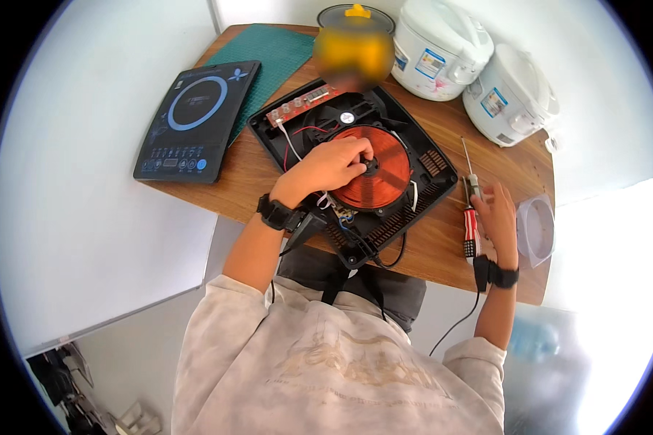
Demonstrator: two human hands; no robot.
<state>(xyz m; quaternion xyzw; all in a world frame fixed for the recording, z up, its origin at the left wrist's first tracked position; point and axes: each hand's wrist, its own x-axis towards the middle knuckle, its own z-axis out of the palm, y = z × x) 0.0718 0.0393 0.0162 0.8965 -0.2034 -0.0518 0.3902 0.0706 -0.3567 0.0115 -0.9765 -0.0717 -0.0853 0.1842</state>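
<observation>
While the left hand (331, 165) sits on the copper induction coil (374, 168), its fingers (355, 154) curl down around the small black hub at the coil's centre, pinching it as far as I can tell. The coil lies in the opened black cooker base (355, 156), just under that grip, with the red control board (300, 105) beyond the knuckles and loose wires trailing toward the wrist. My right hand (499, 217) rests flat and open on the wooden table (442, 246), gripping nothing; the red-handled screwdriver (471, 206) lies just inside its thumb, touching or nearly so, I cannot tell which. The clear plastic tub (536, 228) sits just outside the same hand. I judge the step to be freeing or seating the coil at its hub. Next move calls for a steady pinch there, and for the right hand to close on the screwdriver handle.
</observation>
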